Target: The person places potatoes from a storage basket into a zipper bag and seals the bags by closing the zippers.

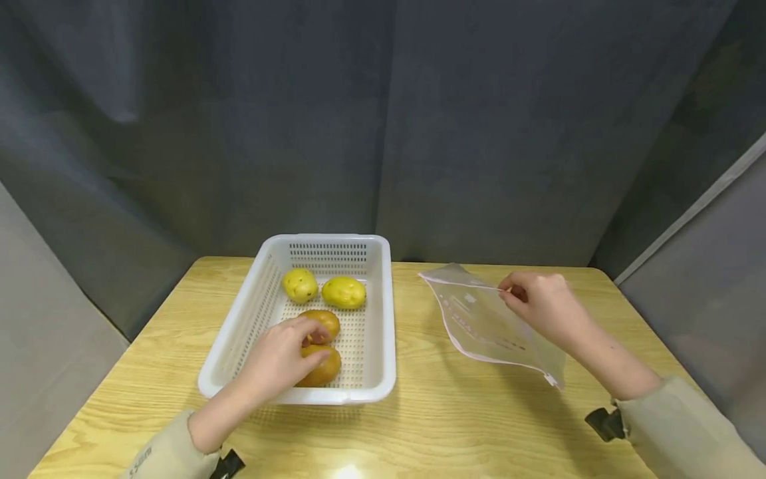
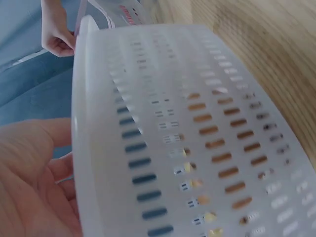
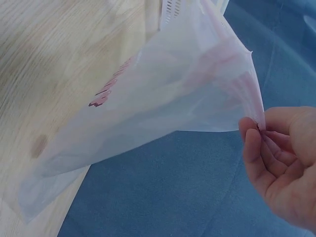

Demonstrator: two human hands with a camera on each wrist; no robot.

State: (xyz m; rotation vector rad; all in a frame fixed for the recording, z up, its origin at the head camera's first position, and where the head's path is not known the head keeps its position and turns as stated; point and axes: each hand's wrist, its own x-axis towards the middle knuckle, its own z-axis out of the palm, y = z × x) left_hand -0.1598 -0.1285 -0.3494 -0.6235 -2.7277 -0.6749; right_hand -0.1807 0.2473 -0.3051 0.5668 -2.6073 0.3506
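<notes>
Between basket rim [image 1: 390, 313] and bag [image 1: 493, 326], room (tabletop [image 1: 413, 372])

Clearances and obstructions: basket, bag and surrounding desk.
One bare strip of desk [image 1: 413, 399] between the white basket [image 1: 389, 319] and the clear bag [image 1: 479, 319]; basket wall raised at its left (open overhead). Within the basket: free floor along the right wall; two yellow fruits [image 1: 344, 292] obstruct the far part, two brown fruits [image 1: 326, 368] and the left hand [image 1: 284, 352] the nearer part. Right hand [image 1: 544, 303] and bag obstruct the right; dark curtain [image 1: 299, 133] bounds the back.
</notes>
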